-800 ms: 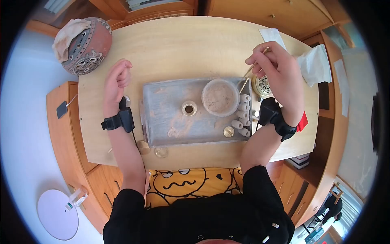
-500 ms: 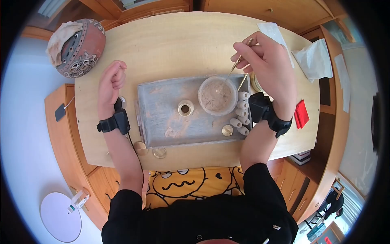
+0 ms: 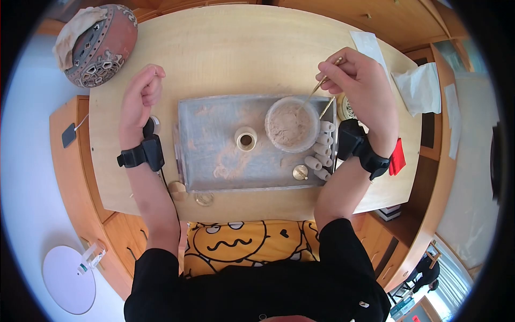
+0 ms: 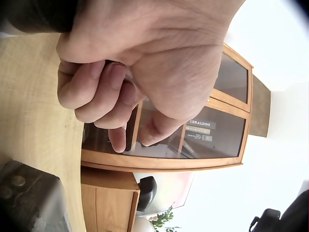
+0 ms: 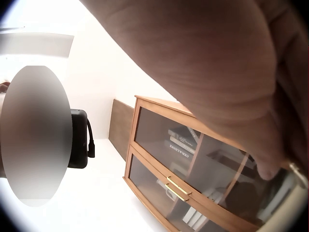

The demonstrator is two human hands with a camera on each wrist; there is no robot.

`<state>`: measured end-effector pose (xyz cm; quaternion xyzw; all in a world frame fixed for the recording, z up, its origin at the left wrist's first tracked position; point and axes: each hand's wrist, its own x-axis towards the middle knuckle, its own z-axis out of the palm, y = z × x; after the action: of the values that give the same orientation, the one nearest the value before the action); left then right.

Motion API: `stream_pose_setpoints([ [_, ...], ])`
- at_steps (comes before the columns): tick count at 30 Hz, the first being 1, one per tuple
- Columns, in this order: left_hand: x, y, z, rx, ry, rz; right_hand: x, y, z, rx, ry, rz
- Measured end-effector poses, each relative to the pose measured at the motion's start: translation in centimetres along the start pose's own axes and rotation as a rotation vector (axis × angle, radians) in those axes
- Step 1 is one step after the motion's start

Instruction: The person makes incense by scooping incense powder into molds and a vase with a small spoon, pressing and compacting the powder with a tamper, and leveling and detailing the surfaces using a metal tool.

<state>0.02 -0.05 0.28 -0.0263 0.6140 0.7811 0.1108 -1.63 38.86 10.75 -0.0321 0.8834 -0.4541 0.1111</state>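
Note:
In the head view my right hand (image 3: 365, 88) pinches a thin brass tool (image 3: 321, 83) between thumb and fingers, held at a slant. Its lower end dips over a pale round bowl (image 3: 268, 127) filled with crumbly beige powder (image 3: 289, 127). A bit of the brass tool (image 5: 298, 175) shows at the right wrist view's edge. My left hand (image 3: 142, 99) rests off the tray's left side, fingers loosely curled with nothing in them; the left wrist view (image 4: 120, 92) shows its palm. A small brass pot (image 3: 239, 134) with a dark round opening stands mid-tray.
The grey tray (image 3: 204, 145) has spilled powder on it, several small hollow cylinders (image 3: 323, 149) and a brass lid (image 3: 300, 172). Another brass stick (image 3: 326, 107) leans at its right edge. A red packet (image 3: 397, 157), white paper (image 3: 417, 88) and a carved pot (image 3: 107, 48) lie around.
My right hand has brought the brass tool from the tray's right edge leftward, its lower end now over the powder bowl. The left hand stays curled beside the tray; the whole view shifted slightly.

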Motion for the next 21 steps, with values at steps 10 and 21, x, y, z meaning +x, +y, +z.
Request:
stream_pose_setpoints([
  [10, -0.1, 0.6, 0.6, 0.016, 0.027, -0.011, 0.2, 0.2, 0.0, 0.051, -0.02, 0.1],
  [21, -0.2, 0.4, 0.4, 0.028, 0.021, 0.001, -0.5, -0.6, -0.2, 0.181, 0.097, 0.05],
])
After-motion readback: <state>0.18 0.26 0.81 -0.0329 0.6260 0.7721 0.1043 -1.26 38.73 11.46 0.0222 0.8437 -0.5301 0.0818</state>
